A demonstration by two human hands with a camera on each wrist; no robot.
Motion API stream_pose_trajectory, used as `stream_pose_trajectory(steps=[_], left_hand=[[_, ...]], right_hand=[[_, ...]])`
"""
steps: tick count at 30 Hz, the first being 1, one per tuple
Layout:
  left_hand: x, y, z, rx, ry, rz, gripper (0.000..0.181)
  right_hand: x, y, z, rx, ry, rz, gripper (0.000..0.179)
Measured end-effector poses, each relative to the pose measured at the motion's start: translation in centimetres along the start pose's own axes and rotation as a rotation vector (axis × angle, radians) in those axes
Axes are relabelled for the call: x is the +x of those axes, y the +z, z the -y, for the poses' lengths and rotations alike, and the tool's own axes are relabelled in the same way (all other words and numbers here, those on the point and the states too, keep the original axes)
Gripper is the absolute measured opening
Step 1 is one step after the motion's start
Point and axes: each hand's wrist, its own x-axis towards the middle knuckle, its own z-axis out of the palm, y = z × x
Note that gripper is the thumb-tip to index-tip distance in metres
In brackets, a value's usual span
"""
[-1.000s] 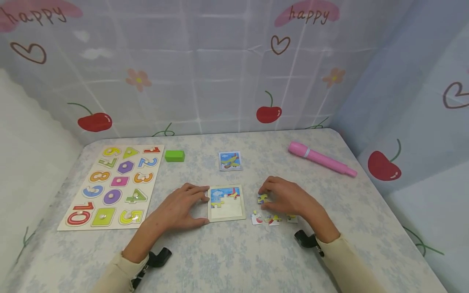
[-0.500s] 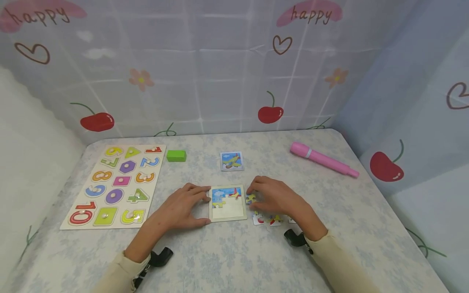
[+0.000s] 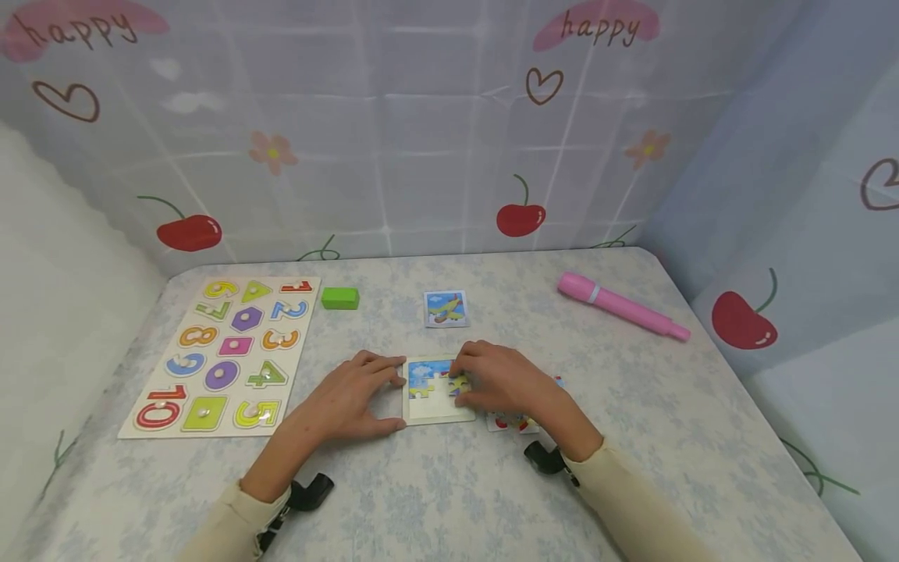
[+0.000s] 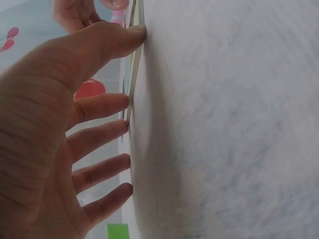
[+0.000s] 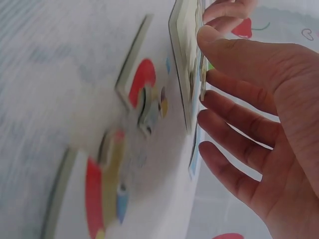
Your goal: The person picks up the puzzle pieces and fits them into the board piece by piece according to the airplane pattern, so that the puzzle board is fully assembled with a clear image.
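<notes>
Between the pinching fingers of the right hand (image 3: 507, 380), a yellow-and-blue interlocking jigsaw piece (image 3: 459, 385) sits over the square cream puzzle tray (image 3: 437, 407), its edge touched by the wide-spread left hand (image 3: 351, 396); lowering level would likely seat it best.

Left hand (image 3: 344, 400) spread — right hand (image 3: 504, 381) pinching (thumb (image 5: 237, 52) opposite fingers (image 5: 244, 118)).

Looks like a curtained-off play nook; cannot be placed for certain in a home or elsewhere. Screened at the back by a creased curtain (image 3: 435, 179) printed with cherries (image 3: 521, 221), hearts (image 3: 66, 101) and 2 "happy" labels (image 3: 597, 27). Furnished with a blue-patterned table (image 3: 421, 492), bearing a number board (image 3: 257, 353) and jigsaw (image 3: 428, 409).
</notes>
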Motion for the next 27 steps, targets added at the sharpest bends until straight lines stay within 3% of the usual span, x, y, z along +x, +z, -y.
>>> stream_pose_trajectory(steps=[12, 27], left_hand=[[0.0, 0.0, 0.0, -0.001, 0.007, -0.012, 0.054], [0.0, 0.0, 0.0, -0.007, -0.003, -0.014, 0.054]], right_hand=[[1.3, 0.4, 1.4, -0.016, -0.066, -0.029, 0.033], [2.1, 1.2, 2.1, -0.025, -0.061, -0.026, 0.03]])
